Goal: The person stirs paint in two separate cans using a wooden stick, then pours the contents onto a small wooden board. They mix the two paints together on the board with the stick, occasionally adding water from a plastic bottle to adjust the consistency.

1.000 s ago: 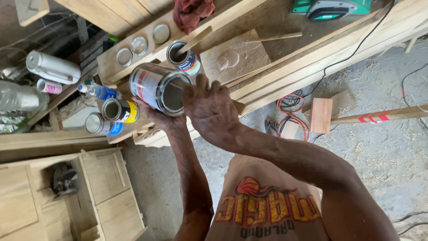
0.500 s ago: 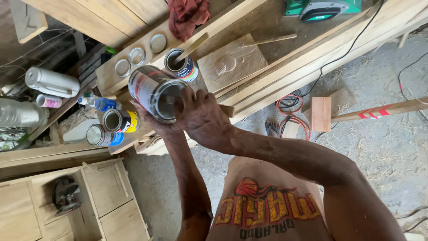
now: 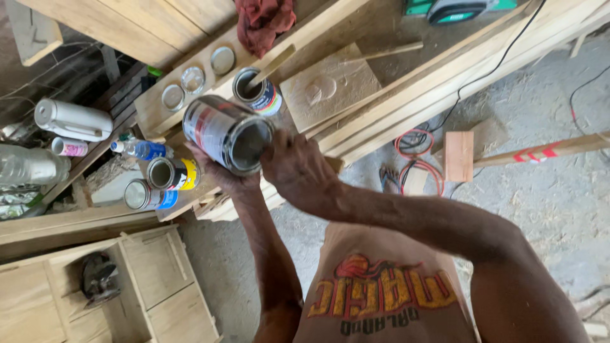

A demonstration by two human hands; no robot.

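A rigid, smooth, likely weighty metal paint can (image 3: pixel 227 133) is gripped tilted, cradled underneath by the left hand (image 3: pixel 216 173), its open rim clasped by the right hand (image 3: pixel 298 170).

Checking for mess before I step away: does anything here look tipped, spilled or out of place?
The tin in the left hand is tilted steeply, its open mouth by the right hand; no spill shows. A red rag lies crumpled on the planks.
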